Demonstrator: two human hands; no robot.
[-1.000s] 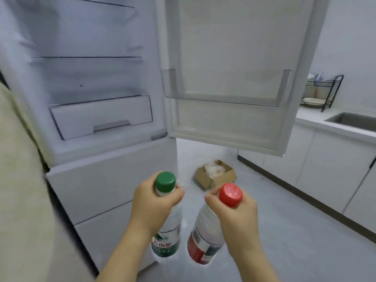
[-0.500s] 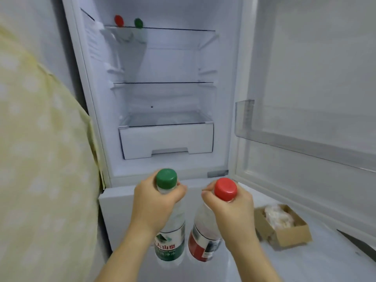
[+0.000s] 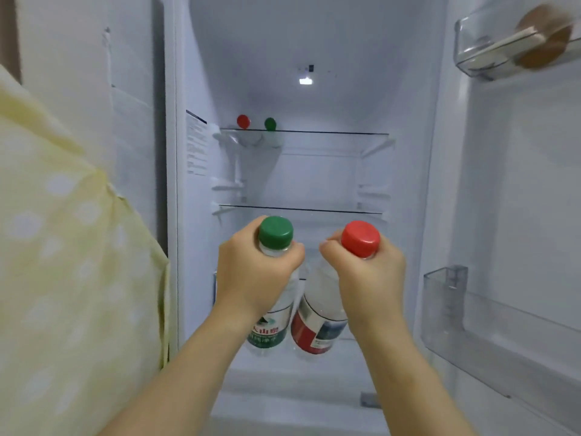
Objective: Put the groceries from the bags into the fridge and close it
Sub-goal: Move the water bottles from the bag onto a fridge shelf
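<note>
Left hand (image 3: 257, 275): grips green-capped bottle (image 3: 270, 325) by the neck, centre frame.
Right hand (image 3: 367, 278): grips red-capped bottle (image 3: 317, 325) likewise.
Fridge (image 3: 314, 171): open behind them.

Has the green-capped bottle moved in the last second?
Yes. Against the fridge, the green-capped bottle has risen: its cap now sits just under the lower glass shelf.
</note>
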